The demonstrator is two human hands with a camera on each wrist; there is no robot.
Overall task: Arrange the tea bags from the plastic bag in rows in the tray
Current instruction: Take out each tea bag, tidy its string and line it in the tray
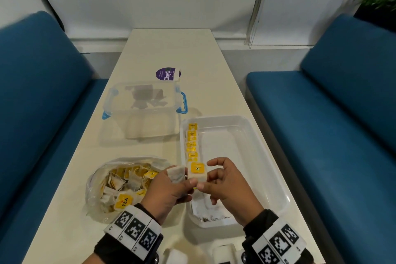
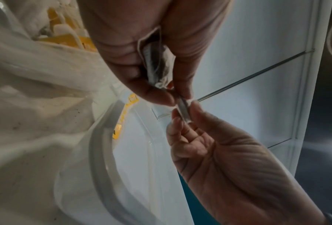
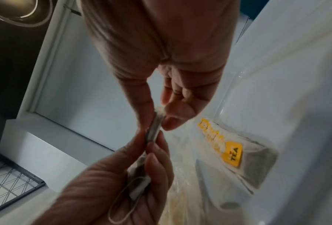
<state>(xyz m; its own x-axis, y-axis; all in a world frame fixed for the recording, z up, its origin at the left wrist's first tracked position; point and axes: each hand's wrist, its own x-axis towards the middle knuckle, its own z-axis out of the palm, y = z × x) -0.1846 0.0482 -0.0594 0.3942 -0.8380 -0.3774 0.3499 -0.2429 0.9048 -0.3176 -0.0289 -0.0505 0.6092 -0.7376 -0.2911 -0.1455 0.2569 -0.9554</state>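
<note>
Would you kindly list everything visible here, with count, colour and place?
Cream table: one, between the benches.
Blue cushioned benches: two, either side.
Clear plastic bag of yellow-tagged tea bags: one, near left.
White plastic tray: one, near right.
Row of tea bags: one, along the tray's left wall.
Clear lidded box with blue clips: one, behind the bag.
Purple round sticker: one, beyond the box.
Held tea bag: pinched by left hand and right hand.
</note>
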